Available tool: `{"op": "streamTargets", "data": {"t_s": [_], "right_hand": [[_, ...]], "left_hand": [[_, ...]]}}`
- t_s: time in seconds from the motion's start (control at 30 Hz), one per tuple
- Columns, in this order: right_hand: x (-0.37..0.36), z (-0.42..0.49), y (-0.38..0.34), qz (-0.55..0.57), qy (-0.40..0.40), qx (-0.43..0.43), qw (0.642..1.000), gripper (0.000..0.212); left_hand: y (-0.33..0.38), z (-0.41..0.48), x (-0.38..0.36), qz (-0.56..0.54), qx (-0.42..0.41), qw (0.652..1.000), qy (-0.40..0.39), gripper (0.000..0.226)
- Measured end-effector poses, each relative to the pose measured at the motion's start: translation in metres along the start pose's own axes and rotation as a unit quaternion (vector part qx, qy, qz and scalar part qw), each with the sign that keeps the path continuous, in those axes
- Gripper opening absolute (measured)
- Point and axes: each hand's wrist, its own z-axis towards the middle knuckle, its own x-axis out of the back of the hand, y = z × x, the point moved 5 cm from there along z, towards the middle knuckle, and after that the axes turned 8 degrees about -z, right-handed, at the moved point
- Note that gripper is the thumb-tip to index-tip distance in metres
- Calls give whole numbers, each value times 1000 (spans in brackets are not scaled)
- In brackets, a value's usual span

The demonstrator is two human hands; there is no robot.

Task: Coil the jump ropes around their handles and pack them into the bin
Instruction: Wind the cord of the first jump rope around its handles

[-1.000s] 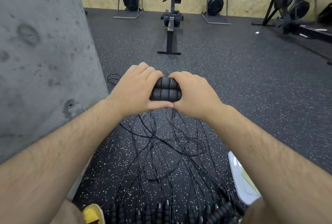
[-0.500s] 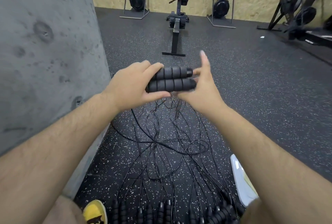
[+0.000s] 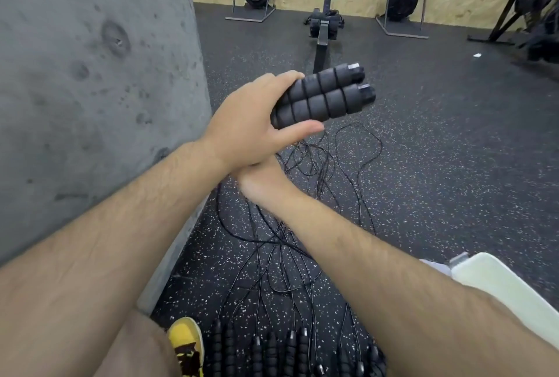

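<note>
step: coiling | both handles (image 3: 326, 95) are clasped side by side by left grip (image 3: 251, 125) | right grip (image 3: 261, 178) lies beneath it, state cannot be told | cord (image 3: 307, 157) is best wound tight, close beside left grip

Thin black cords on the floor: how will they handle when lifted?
Likely floppy: the cords lie in loose crossing loops on the floor, so they probably trail and snag each other. Probably light, being so thin. The ridged foam handles in the left hand look unlikely to slip.

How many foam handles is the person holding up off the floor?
2. The upper handle and the lower handle lie side by side in the left hand; none seems hidden behind them.
</note>
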Motion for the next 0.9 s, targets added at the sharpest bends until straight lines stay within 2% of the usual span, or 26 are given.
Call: {"op": "streamTargets", "data": {"t_s": [0.13,0.2,0.3,0.4,0.5,0.67,0.77,0.9], "right_hand": [[16,-4,16,-32,-63,-21,997,28],[41,-5,30,-100,-87,-34,991,31],[90,-6,47,-252,-75,-27,964,39],[120,-12,62,-294,-64,-31,953,43],[144,-30,94,-343,-91,-87,931,48],[202,-52,138,-439,-82,-209,870,53],[208,-50,135,-425,-72,-224,874,47],[198,-40,113,-365,-53,-165,915,46]], "left_hand": [[-11,1,7,33,1,999,-2,81],[-18,1,13,50,-2,999,-3,82],[-22,4,20,67,-12,998,1,81],[-20,7,20,81,-20,996,-2,80],[-21,11,24,97,-14,995,18,80],[-25,15,29,124,-2,992,35,75],[-20,16,15,148,-21,989,5,81],[-10,18,-18,148,-41,987,-53,80]]}}
